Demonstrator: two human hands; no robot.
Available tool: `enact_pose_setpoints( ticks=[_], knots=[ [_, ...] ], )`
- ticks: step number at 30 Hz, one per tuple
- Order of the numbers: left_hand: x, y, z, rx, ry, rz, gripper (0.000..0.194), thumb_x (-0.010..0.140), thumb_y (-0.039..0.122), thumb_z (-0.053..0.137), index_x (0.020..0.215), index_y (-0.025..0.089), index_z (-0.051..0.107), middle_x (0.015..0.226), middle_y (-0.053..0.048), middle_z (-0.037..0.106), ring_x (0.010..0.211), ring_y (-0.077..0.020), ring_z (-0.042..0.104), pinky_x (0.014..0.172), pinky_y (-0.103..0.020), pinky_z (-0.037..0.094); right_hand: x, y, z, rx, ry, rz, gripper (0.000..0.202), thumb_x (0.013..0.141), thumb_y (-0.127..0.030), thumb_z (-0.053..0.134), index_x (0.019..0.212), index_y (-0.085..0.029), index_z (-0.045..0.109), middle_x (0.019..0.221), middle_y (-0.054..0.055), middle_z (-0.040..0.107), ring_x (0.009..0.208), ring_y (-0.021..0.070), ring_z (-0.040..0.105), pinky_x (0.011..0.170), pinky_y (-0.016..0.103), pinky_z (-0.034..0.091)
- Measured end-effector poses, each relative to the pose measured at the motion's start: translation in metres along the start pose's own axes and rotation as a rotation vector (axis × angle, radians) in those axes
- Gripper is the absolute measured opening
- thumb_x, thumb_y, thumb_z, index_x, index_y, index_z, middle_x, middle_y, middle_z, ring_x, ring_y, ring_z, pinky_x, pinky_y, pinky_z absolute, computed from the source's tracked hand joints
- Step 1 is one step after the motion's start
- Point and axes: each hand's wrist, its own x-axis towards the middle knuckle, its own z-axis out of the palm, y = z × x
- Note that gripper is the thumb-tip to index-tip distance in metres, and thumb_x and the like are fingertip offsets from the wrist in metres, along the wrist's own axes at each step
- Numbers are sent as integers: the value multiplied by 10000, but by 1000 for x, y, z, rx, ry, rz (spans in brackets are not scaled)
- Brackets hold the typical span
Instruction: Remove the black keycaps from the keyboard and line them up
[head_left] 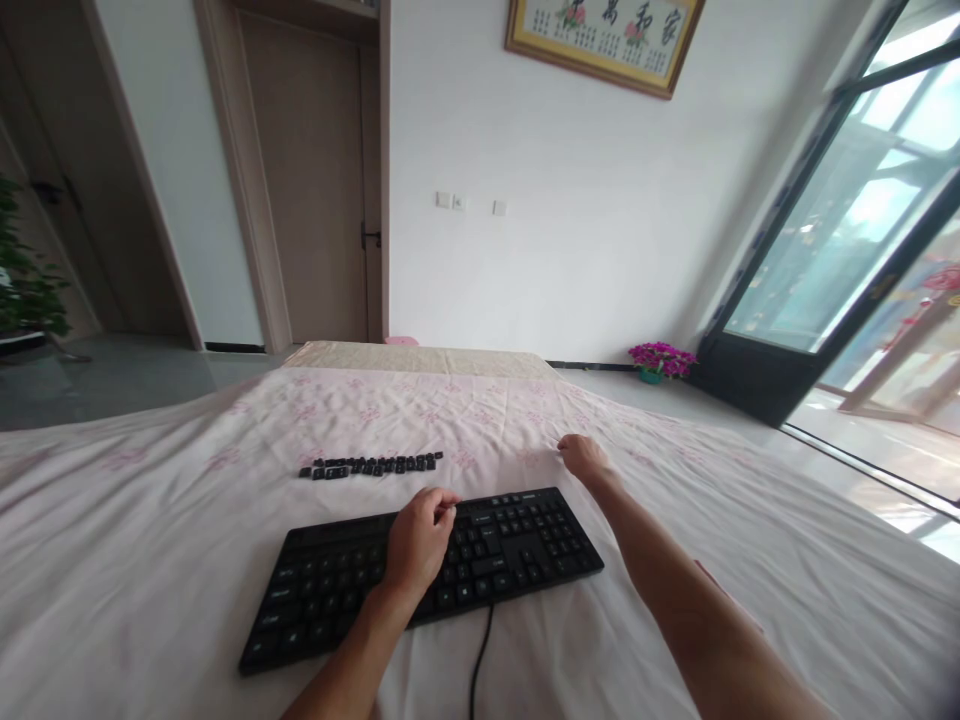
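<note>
A black computer keyboard (491, 565) lies at a slant on the cloth, its cable (482, 660) running off toward me. My left hand (421, 530) is over the middle of it, thumb and fingers pinched together by the far edge. Anything between those fingertips is too small to make out. Along the far left part of the keyboard runs a dark band without visible keycaps. Beyond it, loose black keycaps (375, 466) lie in two rough rows. My right hand (586, 458) is closed on the cloth past the keyboard's far right corner; what it holds, if anything, is hidden.
A pale pink flowered cloth (187, 540) covers the wide surface, with wrinkles all over. A beige cover (420, 360) lies at its far end. Purple flowers (663, 360) stand on the floor near the glass door (825, 250). A reddish object's edge shows beside my right forearm.
</note>
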Motion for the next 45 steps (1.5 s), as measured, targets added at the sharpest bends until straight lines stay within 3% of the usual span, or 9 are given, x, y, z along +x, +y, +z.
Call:
enact_pose_setpoints(
  ticks=[4, 6, 10, 15, 24, 29, 33, 38, 45],
  knots=[
    [2, 0, 0, -128, 63, -48, 221, 777, 164, 543, 949, 201, 676, 938, -44, 696, 814, -155, 646, 802, -284, 483, -23, -41, 3, 162, -139, -144, 295, 816, -245, 537, 1057, -165, 687, 917, 74, 723, 693, 138, 644, 636, 221, 457],
    [3, 2, -2, -224, 94, -76, 239, 770, 212, 582, 992, 193, 667, 923, -48, 695, 781, -158, 650, 791, -290, 493, -41, -68, 6, 262, -229, -232, 258, 829, -279, 523, 996, -186, 697, 904, 35, 730, 610, 95, 610, 576, 188, 448],
    [1, 9, -9, -428, 95, -114, 323, 743, 318, 652, 1035, 180, 654, 919, -55, 696, 756, -165, 655, 735, -278, 505, -79, -114, 8, 700, -488, -415, 212, 772, -253, 568, 909, -133, 678, 849, 55, 734, 486, 66, 521, 490, 180, 416],
    [0, 14, -14, -589, 108, -100, 345, 721, 362, 690, 1001, 163, 658, 891, -58, 705, 787, -171, 656, 740, -263, 497, -106, -143, 9, 822, -547, -463, 203, 726, -244, 600, 855, -133, 709, 755, 32, 719, 454, 61, 500, 451, 176, 395],
    [3, 5, -9, -720, 132, -175, 342, 711, 389, 705, 939, 142, 641, 824, -61, 708, 734, -167, 657, 641, -238, 487, -115, -153, 17, 827, -553, -471, 239, 739, -331, 608, 801, -141, 739, 656, 8, 674, 433, 54, 453, 423, 176, 349],
    [4, 3, -10, -747, 135, -199, 338, 706, 397, 706, 908, 135, 633, 809, -64, 701, 738, -172, 664, 629, -239, 498, -111, -148, 20, 782, -571, -518, 275, 765, -311, 577, 914, -141, 734, 697, 6, 674, 476, 60, 485, 474, 181, 377],
    [3, 6, -10, -765, 150, -189, 329, 717, 391, 696, 904, 128, 628, 800, -59, 696, 741, -165, 665, 656, -243, 503, -110, -148, 24, 740, -492, -488, 299, 718, -226, 605, 989, -162, 714, 651, -17, 656, 502, 78, 517, 501, 189, 409],
    [4, 6, -10, -752, 161, -200, 311, 717, 383, 687, 883, 129, 619, 783, -50, 688, 724, -160, 662, 650, -242, 503, -105, -152, 32, 687, -456, -478, 165, 708, -219, 612, 826, -152, 707, 671, 2, 670, 497, 81, 525, 466, 180, 396],
    [5, 3, -6, -465, 115, -155, 200, 775, 345, 603, 841, 158, 629, 743, -32, 665, 691, -167, 651, 646, -262, 500, -64, -152, 45, 374, -263, -424, 170, 735, -238, 630, 862, -178, 724, 681, 6, 678, 557, 103, 561, 521, 195, 403]
  ],
)
